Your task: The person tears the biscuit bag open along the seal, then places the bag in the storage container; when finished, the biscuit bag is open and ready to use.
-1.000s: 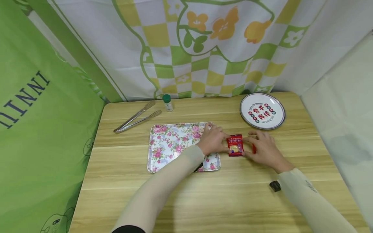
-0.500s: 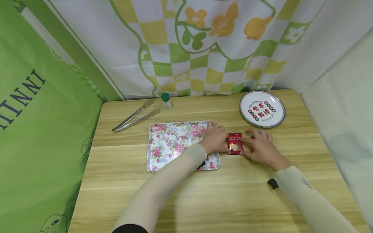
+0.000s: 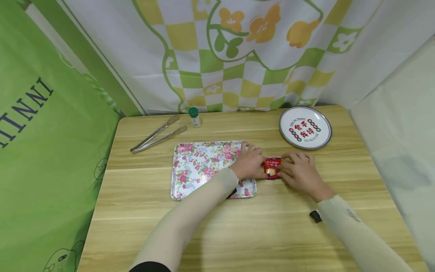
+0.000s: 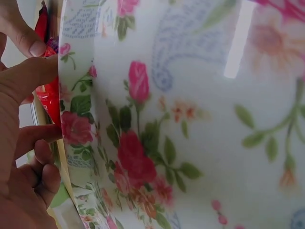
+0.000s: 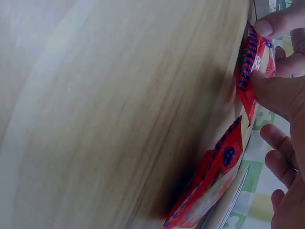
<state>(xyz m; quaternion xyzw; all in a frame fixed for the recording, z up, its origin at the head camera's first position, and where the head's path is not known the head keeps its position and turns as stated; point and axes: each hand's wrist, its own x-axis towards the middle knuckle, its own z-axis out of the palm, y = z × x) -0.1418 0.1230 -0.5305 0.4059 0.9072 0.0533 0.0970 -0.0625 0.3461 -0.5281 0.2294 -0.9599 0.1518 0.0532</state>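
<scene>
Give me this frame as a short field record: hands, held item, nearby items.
left hand: fingers grip the left edge of the red snack packet
right hand: fingers grip the packet's right edge
packet location: on the wooden table, just right of the floral tray
tray: flat, the left forearm lies across its near right corner
tongs: far left, metal
small bottle: green cap, upright, right of the tongs
round plate: far right, printed, apart from the hands

Red packet (image 3: 272, 167), rose-patterned tray (image 3: 204, 162)
</scene>
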